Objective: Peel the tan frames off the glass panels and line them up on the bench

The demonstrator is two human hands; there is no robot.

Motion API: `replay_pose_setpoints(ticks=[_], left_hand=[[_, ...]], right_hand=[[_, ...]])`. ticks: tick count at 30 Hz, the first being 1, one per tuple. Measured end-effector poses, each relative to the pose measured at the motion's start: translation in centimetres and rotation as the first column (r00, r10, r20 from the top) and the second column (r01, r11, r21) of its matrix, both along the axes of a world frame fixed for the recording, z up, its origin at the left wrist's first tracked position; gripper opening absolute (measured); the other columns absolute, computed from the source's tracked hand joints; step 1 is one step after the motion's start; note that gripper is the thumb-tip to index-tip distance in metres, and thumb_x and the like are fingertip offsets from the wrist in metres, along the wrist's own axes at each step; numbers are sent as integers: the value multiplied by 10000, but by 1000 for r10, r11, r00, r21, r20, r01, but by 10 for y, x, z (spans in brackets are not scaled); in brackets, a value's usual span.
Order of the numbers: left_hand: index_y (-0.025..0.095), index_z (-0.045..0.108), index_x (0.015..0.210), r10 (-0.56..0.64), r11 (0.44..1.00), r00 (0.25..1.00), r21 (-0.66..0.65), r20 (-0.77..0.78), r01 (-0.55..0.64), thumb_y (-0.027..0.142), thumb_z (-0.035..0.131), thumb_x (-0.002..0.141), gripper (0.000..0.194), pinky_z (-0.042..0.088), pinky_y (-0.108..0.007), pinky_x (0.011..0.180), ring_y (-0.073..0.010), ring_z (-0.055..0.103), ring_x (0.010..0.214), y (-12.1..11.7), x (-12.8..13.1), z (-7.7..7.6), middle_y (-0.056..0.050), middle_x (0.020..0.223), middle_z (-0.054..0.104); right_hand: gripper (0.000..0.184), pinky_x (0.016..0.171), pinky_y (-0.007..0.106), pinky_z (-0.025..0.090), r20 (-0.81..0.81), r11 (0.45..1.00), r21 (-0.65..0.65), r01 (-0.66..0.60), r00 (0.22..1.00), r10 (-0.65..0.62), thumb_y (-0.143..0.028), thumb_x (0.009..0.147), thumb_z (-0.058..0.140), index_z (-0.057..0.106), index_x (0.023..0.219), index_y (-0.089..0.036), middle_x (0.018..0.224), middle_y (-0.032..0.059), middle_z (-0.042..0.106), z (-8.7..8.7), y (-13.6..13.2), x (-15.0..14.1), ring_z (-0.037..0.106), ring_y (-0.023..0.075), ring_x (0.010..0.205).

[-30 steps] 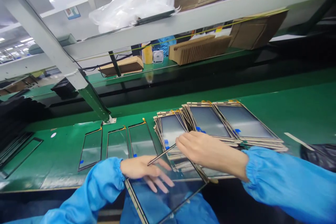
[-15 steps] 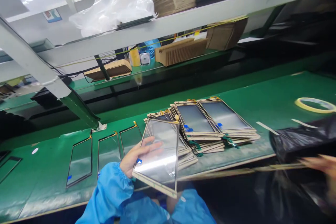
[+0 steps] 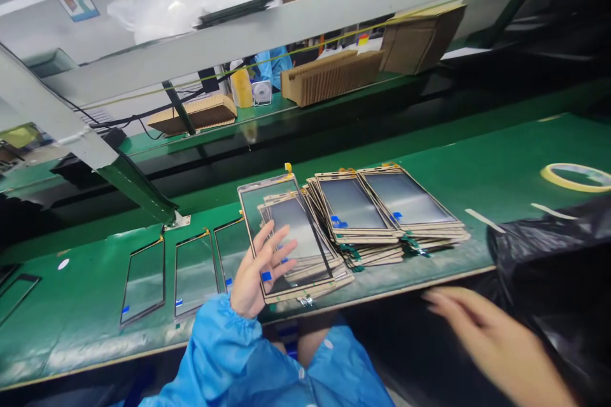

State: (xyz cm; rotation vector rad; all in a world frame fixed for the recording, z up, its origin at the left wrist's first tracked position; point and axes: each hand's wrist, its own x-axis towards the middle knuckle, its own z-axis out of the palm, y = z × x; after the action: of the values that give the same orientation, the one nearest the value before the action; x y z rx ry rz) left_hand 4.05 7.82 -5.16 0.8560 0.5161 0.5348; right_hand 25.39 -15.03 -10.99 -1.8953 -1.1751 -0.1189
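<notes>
item: glass panel (image 3: 281,229), your left hand (image 3: 255,270) is now holding it flatter above the fanned panel stack (image 3: 382,216); your right hand (image 3: 491,343), open and empty, is swinging back from the black bag (image 3: 554,261).

Clear glass panel (image 3: 281,229), tilted, held

right hand (image 3: 496,343) motion-blurred, its wrist cut off by the bottom edge, black bag (image 3: 563,267) cropped at right
</notes>
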Motion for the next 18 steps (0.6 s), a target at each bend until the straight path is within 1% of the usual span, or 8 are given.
replay_pose_setpoints(ticks=[1, 3, 4, 5, 8, 12, 14, 18], left_hand=[[263, 399, 1385, 16, 1000, 1000, 25, 5, -17, 261, 502, 929, 468, 467, -384, 978, -262, 501, 1247, -3, 1, 3, -80, 1446, 428], [266, 413, 1373, 60, 995, 998, 80, 14, -60, 278, 501, 931, 451, 477, -380, 966, -265, 504, 1244, -9, -1, 6, -79, 1435, 442], [261, 423, 1365, 87, 990, 996, 108, 20, -89, 285, 511, 926, 448, 480, -379, 963, -268, 510, 1238, -12, -4, 7, -83, 1427, 451], [253, 434, 1356, 117, 983, 993, 137, 27, -120, 292, 523, 920, 446, 483, -378, 959, -271, 518, 1228, -14, -7, 7, -88, 1417, 463], [238, 461, 1332, 184, 956, 981, 219, 63, -193, 299, 534, 915, 427, 490, -372, 948, -269, 542, 1199, -19, -16, 5, -99, 1381, 498], [233, 499, 1307, 185, 923, 978, 324, 93, -205, 319, 523, 921, 396, 481, -389, 964, -273, 539, 1202, -31, -20, 2, -98, 1359, 520], [224, 511, 1304, 198, 901, 976, 375, 86, -216, 331, 513, 924, 394, 462, -393, 993, -268, 529, 1214, -40, -17, -1, -97, 1347, 531], [215, 518, 1320, 267, 814, 963, 529, 21, -237, 307, 455, 950, 386, 363, -379, 1096, -236, 456, 1289, -59, -8, -10, -71, 1372, 513]], right_hand=[[285, 579, 202, 541, -120, 994, -2, -108, 987, 107, -475, 945, 476, 639, 943, -241, 829, 60, 686, -2, 19, -10, 662, 152, 661], [296, 629, 224, 566, -330, 953, 23, -302, 898, 292, -403, 958, 449, 611, 1107, -205, 903, 68, 685, -3, 55, -32, 670, 158, 705], [313, 661, 242, 570, -381, 932, 39, -361, 857, 348, -374, 959, 439, 596, 1148, -180, 930, 77, 679, -1, 71, -43, 669, 161, 727], [312, 672, 247, 568, -378, 921, 49, -387, 846, 376, -358, 958, 435, 599, 1141, -166, 929, 78, 673, 1, 83, -51, 664, 158, 726], [239, 662, 219, 541, -263, 916, 44, -400, 879, 397, -292, 961, 429, 618, 1038, -170, 882, 50, 663, 6, 100, -65, 641, 129, 678], [199, 666, 210, 501, -4, 931, -9, -366, 931, 366, -221, 970, 408, 605, 986, -194, 872, 8, 658, 5, 102, -66, 643, 116, 727], [217, 639, 231, 475, 147, 953, -39, -300, 942, 303, -213, 977, 384, 598, 950, -187, 862, 8, 658, 4, 103, -68, 647, 128, 737], [298, 480, 276, 348, 348, 989, -93, -111, 927, 137, -219, 983, 323, 555, 800, -181, 668, -10, 608, 5, 112, -75, 602, 147, 539]])
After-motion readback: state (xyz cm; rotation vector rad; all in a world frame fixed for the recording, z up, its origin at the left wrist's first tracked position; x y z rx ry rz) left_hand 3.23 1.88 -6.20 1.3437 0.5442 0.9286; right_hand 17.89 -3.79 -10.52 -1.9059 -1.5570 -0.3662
